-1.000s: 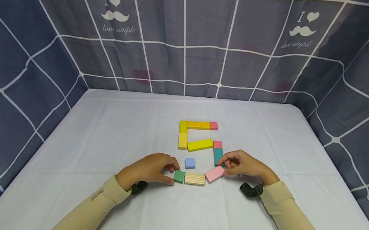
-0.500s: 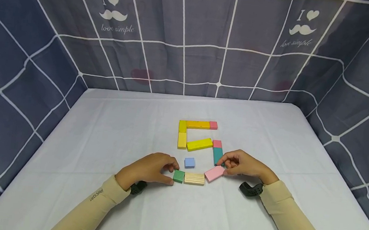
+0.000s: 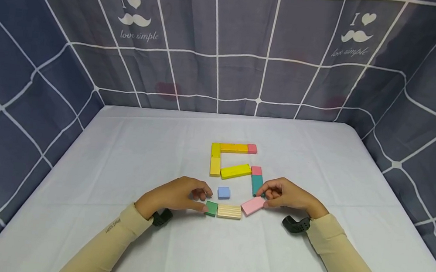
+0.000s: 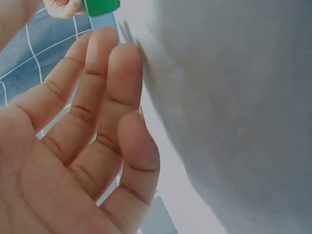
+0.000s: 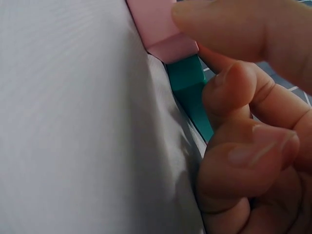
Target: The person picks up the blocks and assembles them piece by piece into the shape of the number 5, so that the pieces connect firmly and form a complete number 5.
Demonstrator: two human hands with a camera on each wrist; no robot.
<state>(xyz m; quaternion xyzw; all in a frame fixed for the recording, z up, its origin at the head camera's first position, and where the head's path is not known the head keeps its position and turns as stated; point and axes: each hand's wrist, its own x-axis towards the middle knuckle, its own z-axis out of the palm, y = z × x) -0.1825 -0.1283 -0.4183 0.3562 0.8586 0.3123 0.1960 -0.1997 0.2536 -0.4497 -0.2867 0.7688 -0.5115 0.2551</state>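
Right hand (image 3: 289,195) pinches pink block (image 3: 253,205), long axis diagonal, far end rightward.

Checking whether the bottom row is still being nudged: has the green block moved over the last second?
No. In the head view the green block still sits against the left end of the striped wooden block, with the left hand beside it.
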